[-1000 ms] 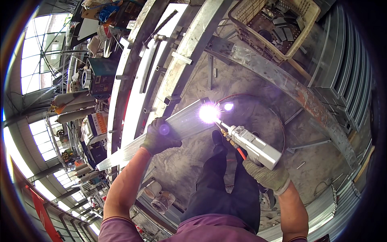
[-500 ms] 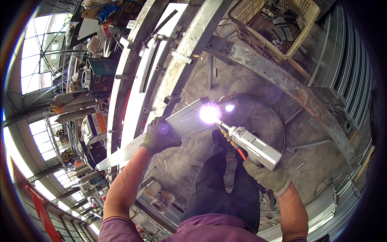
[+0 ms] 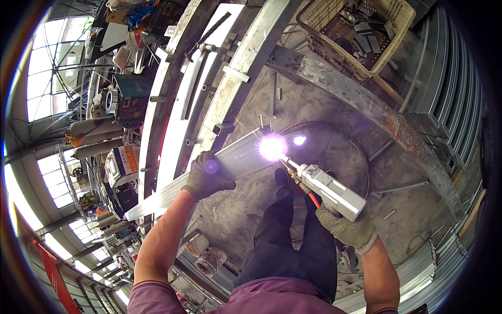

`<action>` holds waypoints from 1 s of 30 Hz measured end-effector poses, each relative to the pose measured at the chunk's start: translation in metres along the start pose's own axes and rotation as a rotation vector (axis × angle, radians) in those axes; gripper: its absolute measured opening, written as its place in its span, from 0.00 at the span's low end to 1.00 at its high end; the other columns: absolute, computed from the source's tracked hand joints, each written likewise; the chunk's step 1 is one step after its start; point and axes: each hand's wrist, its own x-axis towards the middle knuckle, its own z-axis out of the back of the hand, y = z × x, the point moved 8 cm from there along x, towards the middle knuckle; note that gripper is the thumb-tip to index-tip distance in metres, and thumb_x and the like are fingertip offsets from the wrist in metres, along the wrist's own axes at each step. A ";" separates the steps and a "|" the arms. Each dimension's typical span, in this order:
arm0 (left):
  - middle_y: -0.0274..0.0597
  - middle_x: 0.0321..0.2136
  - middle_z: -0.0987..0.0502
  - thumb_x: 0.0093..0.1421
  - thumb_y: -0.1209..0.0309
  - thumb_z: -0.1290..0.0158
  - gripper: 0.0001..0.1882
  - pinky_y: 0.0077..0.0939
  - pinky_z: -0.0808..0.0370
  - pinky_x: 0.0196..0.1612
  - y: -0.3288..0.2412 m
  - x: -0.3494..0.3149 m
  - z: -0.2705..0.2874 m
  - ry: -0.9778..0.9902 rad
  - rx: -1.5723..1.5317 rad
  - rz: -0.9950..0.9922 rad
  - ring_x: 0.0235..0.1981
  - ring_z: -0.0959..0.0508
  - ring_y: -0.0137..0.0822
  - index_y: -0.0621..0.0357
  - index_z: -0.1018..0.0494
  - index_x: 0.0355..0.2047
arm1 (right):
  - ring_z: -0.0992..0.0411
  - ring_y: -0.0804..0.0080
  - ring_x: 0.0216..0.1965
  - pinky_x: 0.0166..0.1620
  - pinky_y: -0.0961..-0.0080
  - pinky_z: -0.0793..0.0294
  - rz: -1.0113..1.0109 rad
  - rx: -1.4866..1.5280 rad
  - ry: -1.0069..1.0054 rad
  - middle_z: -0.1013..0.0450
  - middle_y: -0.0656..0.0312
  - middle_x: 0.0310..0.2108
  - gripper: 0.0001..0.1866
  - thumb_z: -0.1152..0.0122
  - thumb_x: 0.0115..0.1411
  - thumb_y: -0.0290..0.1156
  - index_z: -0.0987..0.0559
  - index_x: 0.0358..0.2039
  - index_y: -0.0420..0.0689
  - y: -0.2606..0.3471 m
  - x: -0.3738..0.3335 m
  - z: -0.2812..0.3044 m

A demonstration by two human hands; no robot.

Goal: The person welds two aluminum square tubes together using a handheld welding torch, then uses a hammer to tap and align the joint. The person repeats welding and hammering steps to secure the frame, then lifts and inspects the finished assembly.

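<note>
My gloved left hand point(image 3: 208, 177) is closed over a long silvery metal tube point(image 3: 241, 159), fingers across its top and thumb along the near edge. The tube slants from lower left up to the middle of the view. In my gloved right hand point(image 3: 348, 226) is a silver welding gun point(image 3: 334, 192) with a red hose at its underside. Its tip points at the tube's right end, where a bright violet-white glare point(image 3: 273, 148) throws sparks. The glare hides the tip and the very end of the tube.
Long steel beams point(image 3: 248, 65) run along the left. A painted, worn beam point(image 3: 355, 94) crosses at the right. A yellowed plastic crate point(image 3: 314, 39) with metal offcuts stands at the back. Stacked metal profiles point(image 3: 444, 94) line the right side. Buckets point(image 3: 212, 261) stand low left.
The sparks have changed direction and now fly mostly upward. The glare has shifted very slightly. Both hands, the tube and the welding gun stay nearly where they were.
</note>
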 end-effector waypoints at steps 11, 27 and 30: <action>0.56 0.55 0.26 0.38 0.41 0.24 0.62 0.45 0.30 0.69 0.000 -0.001 0.001 -0.016 -0.017 -0.005 0.61 0.26 0.54 0.67 0.34 0.66 | 0.20 0.82 0.37 0.40 0.79 0.16 0.013 -0.013 0.006 0.17 0.64 0.39 0.20 0.24 0.61 0.22 0.16 0.53 0.37 -0.002 -0.002 0.000; 0.56 0.56 0.27 0.37 0.40 0.24 0.62 0.45 0.31 0.69 0.002 -0.002 0.000 -0.017 -0.005 -0.013 0.61 0.27 0.55 0.67 0.33 0.65 | 0.17 0.78 0.40 0.42 0.77 0.16 -0.015 0.021 -0.007 0.14 0.61 0.40 0.20 0.24 0.63 0.25 0.16 0.55 0.37 0.005 -0.004 0.001; 0.55 0.55 0.27 0.37 0.40 0.24 0.61 0.45 0.31 0.69 -0.002 -0.001 0.002 0.007 0.001 0.011 0.61 0.27 0.55 0.66 0.33 0.64 | 0.20 0.83 0.36 0.39 0.79 0.17 0.053 -0.013 -0.024 0.17 0.65 0.37 0.19 0.23 0.61 0.22 0.16 0.53 0.38 0.005 -0.005 0.001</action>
